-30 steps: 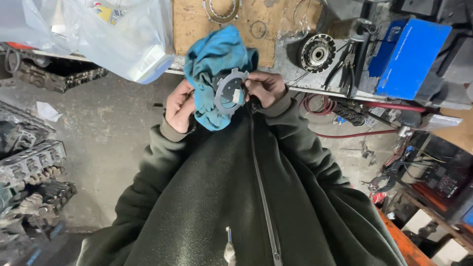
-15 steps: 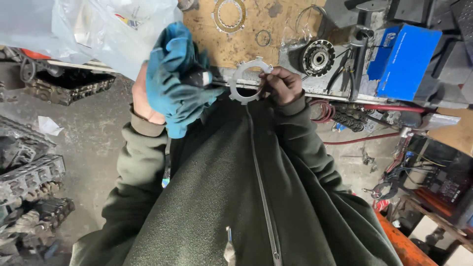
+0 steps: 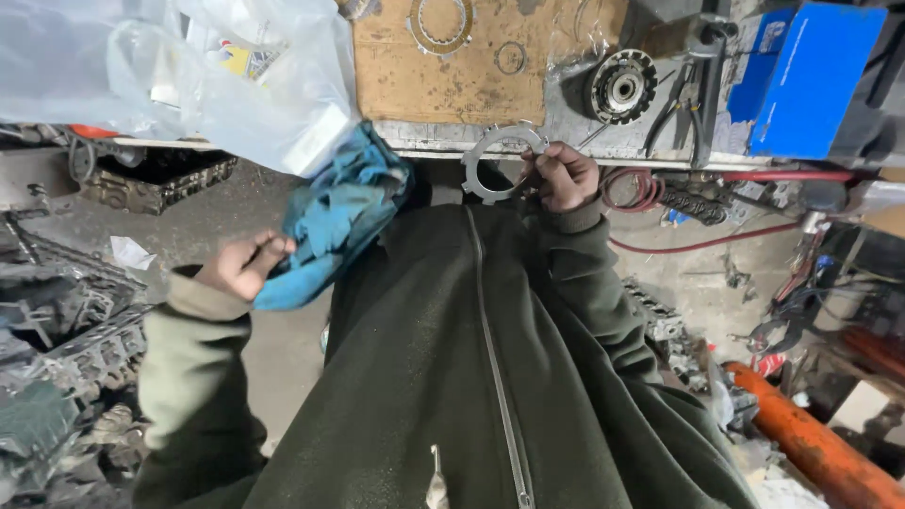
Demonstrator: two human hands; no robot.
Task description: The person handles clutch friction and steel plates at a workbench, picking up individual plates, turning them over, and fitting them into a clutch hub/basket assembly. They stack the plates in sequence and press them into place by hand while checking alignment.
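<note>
Right hand (image 3: 566,176) pinching a notched metal ring (image 3: 502,162) by its right edge, thumb and fingertips closed on the thin rim, held up just in front of the workbench edge (image 3: 584,151) and above the zip of a dark green jacket (image 3: 490,377). Left hand (image 3: 243,264) off to the side and lower, fingers curled shut on a blue rag (image 3: 335,221), cloth bunched and trailing up toward the chest, well apart from the ring. Gripped only at one point of the rim, so liable to swing or slip out if the fingers are oily, as seems likely in such a grimy place; no support underneath from the rag hand. Would probably drop past the jacket to a concrete floor (image 3: 245,217) crowded with engine castings (image 3: 66,320) and scrap, easy to lose there or to nick a tab on. Held close to the bench edge too, near enough to knock against. Similar toothed ring (image 3: 441,21) and a small plain ring (image 3: 511,57) lying on the cardboard sheet (image 3: 415,80) above, beside a round gear hub (image 3: 620,87): easy to mix parts up if set down among them. Loose clear plastic bag (image 3: 189,75) hanging over the bench just beside the rag, apt to catch on the cloth.
</note>
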